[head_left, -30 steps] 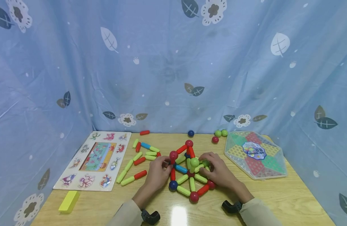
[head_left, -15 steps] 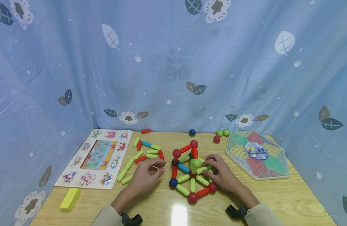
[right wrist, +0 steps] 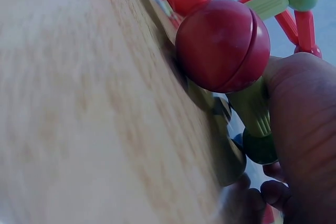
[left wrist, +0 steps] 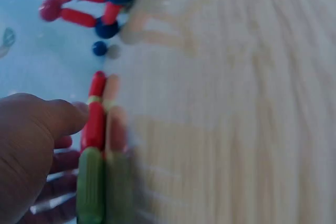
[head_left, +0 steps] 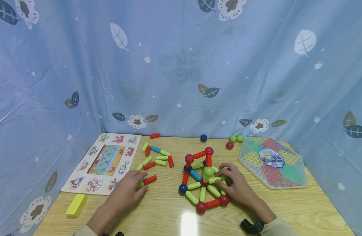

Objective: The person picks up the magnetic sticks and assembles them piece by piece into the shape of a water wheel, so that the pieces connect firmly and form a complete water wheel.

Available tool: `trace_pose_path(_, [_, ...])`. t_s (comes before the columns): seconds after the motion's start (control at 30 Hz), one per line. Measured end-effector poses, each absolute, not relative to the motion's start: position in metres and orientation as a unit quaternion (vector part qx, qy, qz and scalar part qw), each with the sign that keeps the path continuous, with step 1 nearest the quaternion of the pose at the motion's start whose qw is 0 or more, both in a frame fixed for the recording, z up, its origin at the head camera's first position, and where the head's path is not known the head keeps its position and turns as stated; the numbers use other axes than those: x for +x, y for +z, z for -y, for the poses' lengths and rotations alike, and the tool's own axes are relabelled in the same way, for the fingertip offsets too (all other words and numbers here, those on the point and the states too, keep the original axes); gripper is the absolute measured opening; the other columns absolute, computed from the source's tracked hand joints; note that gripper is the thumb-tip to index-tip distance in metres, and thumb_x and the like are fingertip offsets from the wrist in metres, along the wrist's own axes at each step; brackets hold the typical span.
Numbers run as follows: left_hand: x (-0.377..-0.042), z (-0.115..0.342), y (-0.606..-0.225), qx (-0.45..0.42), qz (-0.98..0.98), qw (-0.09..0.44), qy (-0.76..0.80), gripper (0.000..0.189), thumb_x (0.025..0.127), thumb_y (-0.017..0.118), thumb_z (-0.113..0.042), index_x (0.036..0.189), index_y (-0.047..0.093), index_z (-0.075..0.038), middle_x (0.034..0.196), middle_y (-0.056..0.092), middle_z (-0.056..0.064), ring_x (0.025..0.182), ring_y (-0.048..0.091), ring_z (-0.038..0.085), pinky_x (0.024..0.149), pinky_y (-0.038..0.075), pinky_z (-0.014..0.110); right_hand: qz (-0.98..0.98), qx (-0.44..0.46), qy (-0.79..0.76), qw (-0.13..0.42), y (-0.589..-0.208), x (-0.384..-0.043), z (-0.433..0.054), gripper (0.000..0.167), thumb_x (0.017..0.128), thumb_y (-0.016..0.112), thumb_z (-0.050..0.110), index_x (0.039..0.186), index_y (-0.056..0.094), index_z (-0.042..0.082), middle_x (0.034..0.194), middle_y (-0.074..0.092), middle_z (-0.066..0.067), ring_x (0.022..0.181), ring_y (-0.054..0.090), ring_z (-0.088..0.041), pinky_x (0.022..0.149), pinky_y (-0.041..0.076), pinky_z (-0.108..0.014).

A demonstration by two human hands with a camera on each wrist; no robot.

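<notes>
A ball-and-stick model (head_left: 195, 174) of red, lime green and blue magnetic rods and coloured balls stands mid-table, with a lime ball (head_left: 208, 171) raised on top. On its right side, my right hand (head_left: 237, 185) holds a green ball (right wrist: 261, 148) between thumb and fingers; the fingertips are partly hidden. A large red ball (right wrist: 223, 45) fills the near part of the right wrist view. Over at the left, my left hand (head_left: 126, 190) reaches over a lime green rod (left wrist: 91, 184) joined to a red rod (head_left: 150, 179). Its thumb lies beside the red rod, with the fingers spread on the far side.
Several loose rods (head_left: 161, 162) lie left of the model. A sea-animal puzzle board (head_left: 66, 186) and a yellow block (head_left: 76, 205) are farther left. Behind are a blue ball (head_left: 203, 137), a red ball (head_left: 229, 145) and lime balls (head_left: 233, 138). A hexagonal game box (head_left: 301, 177) is at right.
My left hand has let go of the model's left side and moved left to the loose lime and red rods. My right hand has stayed at the model.
</notes>
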State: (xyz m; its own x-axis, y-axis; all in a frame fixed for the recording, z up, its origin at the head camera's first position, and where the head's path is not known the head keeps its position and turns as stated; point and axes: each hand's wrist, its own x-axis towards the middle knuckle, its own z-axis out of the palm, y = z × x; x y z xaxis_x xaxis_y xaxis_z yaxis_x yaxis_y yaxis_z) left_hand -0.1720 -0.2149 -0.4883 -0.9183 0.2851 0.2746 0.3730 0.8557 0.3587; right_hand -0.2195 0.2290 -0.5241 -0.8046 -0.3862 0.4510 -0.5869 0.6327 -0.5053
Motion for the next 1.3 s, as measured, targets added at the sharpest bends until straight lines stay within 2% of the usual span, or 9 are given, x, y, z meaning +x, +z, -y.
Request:
trace_pose_path(0.1, [-0.179,0.203,-0.494,-0.183,0.962,0.111,-0.170,0.038,0.096,0.085,-0.024,0.129,0.076,-0.008,0.122,0.074,0.008,0.111,0.066,0.026,0.095,0.059,0.047,0.890,0.274,0.330,0.158,-0.525,-0.219,-0.230,0.017,0.094,0.086,0.017,0.108,0.078,0.023,0.131,0.066,-0.008,0.119,0.060,-0.021,0.093,0.055,-0.043])
trace_pose_path(0.33, [-0.192,0.190,-0.505,-0.201,0.956,0.085,-0.196,0.016,0.104,0.072,-0.005,0.119,0.069,-0.008,0.114,0.066,0.004,0.112,0.063,0.023,0.101,0.056,0.048,0.891,0.273,0.331,0.150,-0.525,-0.221,-0.231,0.016,0.096,0.085,0.018,0.109,0.079,0.024,0.131,0.066,-0.008,0.120,0.060,-0.022,0.096,0.055,-0.045])
trace_pose_path(0.5, [-0.200,0.193,-0.510,-0.236,0.949,0.088,-0.187,0.016,0.109,0.065,-0.009,0.125,0.065,-0.009,0.116,0.063,0.003,0.109,0.062,0.021,0.099,0.055,0.046,0.893,0.266,0.334,0.143,-0.524,-0.221,-0.231,0.016,0.096,0.085,0.019,0.109,0.078,0.026,0.131,0.066,-0.007,0.120,0.060,-0.022,0.097,0.055,-0.046])
trace_pose_path(0.63, [-0.204,0.197,-0.514,-0.257,0.949,0.093,-0.156,0.014,0.111,0.062,-0.012,0.125,0.065,-0.011,0.112,0.062,0.002,0.101,0.060,0.018,0.090,0.054,0.045,0.895,0.262,0.333,0.137,-0.524,-0.220,-0.231,0.016,0.096,0.085,0.020,0.110,0.078,0.026,0.132,0.065,-0.006,0.121,0.060,-0.022,0.098,0.055,-0.047])
trace_pose_path(0.73, [-0.206,0.199,-0.514,-0.254,0.950,0.094,-0.153,0.015,0.112,0.061,-0.014,0.126,0.065,-0.012,0.114,0.063,0.001,0.103,0.062,0.019,0.092,0.055,0.046,0.896,0.260,0.333,0.134,-0.525,-0.219,-0.230,0.016,0.097,0.084,0.020,0.110,0.078,0.025,0.132,0.065,-0.006,0.121,0.061,-0.022,0.098,0.056,-0.047])
trace_pose_path(0.9, [-0.204,0.201,-0.503,-0.227,0.933,0.132,-0.244,0.018,0.111,0.063,-0.014,0.128,0.069,-0.014,0.124,0.068,-0.002,0.117,0.063,0.020,0.101,0.053,0.049,0.896,0.261,0.333,0.134,-0.525,-0.219,-0.229,0.015,0.097,0.084,0.020,0.110,0.078,0.025,0.132,0.066,-0.007,0.121,0.062,-0.022,0.099,0.056,-0.048])
trace_pose_path(1.0, [-0.200,0.196,-0.493,-0.204,0.903,0.145,-0.348,0.022,0.109,0.066,-0.010,0.131,0.068,-0.011,0.125,0.072,0.003,0.113,0.067,0.015,0.098,0.058,0.037,0.897,0.258,0.333,0.135,-0.524,-0.218,-0.229,0.015,0.097,0.084,0.020,0.110,0.078,0.025,0.131,0.066,-0.006,0.120,0.062,-0.022,0.099,0.056,-0.048])
trace_pose_path(1.13, [-0.191,0.178,-0.477,-0.181,0.816,0.089,-0.542,0.025,0.109,0.064,-0.004,0.134,0.062,-0.005,0.123,0.074,0.019,0.108,0.075,0.013,0.093,0.061,0.024,0.897,0.256,0.332,0.140,-0.523,-0.217,-0.229,0.015,0.096,0.085,0.019,0.109,0.079,0.024,0.130,0.066,-0.004,0.120,0.062,-0.021,0.099,0.056,-0.047])
trace_pose_path(1.3, [-0.181,0.149,-0.464,-0.171,0.730,0.017,-0.662,0.026,0.111,0.061,-0.004,0.136,0.058,0.000,0.122,0.073,0.025,0.114,0.077,0.027,0.098,0.061,0.026,0.895,0.254,0.337,0.142,-0.524,-0.214,-0.226,0.015,0.096,0.085,0.019,0.109,0.078,0.024,0.129,0.066,-0.002,0.119,0.061,-0.019,0.098,0.055,-0.045])
